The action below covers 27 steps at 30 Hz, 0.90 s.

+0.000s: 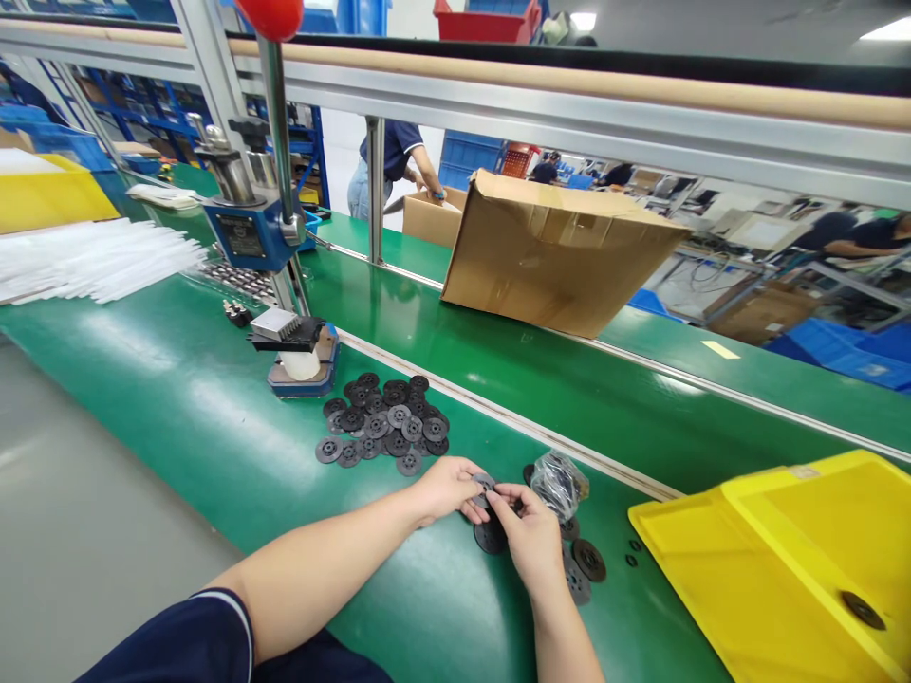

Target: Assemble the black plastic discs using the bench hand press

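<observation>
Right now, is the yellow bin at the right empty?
Not empty: in the yellow bin lies one dark disc. The rest that shows looks bare, but the picture's edge cuts the bin off.

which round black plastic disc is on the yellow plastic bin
The lone black disc at the far right; the other discs are all left of the yellow bin.

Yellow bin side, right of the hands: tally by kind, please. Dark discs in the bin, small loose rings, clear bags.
Dark disc in the yellow bin: 1
Small black rings, loose beside it: 2
Clear bag: 1
Total: 4
</observation>
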Tool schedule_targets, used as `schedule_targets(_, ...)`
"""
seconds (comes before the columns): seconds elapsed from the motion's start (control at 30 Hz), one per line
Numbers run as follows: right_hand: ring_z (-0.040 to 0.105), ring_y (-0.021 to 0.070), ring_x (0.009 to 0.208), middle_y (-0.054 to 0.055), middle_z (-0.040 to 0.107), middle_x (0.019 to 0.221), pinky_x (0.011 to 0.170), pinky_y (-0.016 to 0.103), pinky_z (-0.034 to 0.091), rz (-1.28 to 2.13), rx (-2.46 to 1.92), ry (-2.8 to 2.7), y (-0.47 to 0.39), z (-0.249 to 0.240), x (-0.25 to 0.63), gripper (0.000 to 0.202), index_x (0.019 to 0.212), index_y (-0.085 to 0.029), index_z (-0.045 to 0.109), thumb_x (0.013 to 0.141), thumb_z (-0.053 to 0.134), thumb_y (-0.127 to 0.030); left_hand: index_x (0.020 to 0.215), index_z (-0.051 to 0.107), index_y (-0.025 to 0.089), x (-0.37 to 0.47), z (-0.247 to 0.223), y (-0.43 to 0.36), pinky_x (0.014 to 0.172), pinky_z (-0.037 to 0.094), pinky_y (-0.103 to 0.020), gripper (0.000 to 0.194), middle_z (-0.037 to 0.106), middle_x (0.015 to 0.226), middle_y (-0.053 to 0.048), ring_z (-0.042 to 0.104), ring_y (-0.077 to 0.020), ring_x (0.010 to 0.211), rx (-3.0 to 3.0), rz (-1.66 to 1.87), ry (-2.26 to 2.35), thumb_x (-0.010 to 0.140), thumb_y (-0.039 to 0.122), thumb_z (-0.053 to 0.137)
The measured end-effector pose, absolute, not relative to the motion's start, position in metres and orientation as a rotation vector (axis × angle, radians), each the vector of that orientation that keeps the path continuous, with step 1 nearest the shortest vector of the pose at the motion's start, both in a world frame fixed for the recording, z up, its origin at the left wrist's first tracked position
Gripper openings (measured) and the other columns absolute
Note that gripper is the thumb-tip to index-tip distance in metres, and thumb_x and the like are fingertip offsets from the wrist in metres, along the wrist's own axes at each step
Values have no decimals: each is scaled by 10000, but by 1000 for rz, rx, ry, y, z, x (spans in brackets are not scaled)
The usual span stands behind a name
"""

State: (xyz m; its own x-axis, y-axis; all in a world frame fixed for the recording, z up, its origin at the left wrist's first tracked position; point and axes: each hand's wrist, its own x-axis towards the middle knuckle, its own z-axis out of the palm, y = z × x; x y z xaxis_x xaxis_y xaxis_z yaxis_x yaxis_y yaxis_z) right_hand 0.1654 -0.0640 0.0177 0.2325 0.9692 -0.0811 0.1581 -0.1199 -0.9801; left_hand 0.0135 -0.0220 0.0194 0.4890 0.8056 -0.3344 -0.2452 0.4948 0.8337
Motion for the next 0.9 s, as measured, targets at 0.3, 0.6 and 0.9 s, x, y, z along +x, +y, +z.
schedule_targets(0.3,514,132,652,98,663,920,495,243,393,1368,-1250,-749,-63,29,178,379,908,-168,669,625,823,-368,926,578,142,4,17,-13,490,460,-215,179,649,732,-22,631,-119,533,1176,955,977,819,283,607)
schedule_targets(0.6,366,62,512,44,596,761,377,175,202,1402,-1242,-669,-62,33,183,415,864,-154,677,602,856,-421,1214,558,185,-24,32,0,988,371,-479,354,595,1165,-124,457,-293,1184,2111,1078,1705,860,175,559)
schedule_targets(0.9,351,56,435,18,597,667,373,182,219,1202,-1400,-796,-60,22,188,445,850,-156,640,665,793,-531,1155,591,196,8,26,-45,882,434,-388,515,570,1051,-84,500,-252,1005,2382,713,1073,753,491,719)
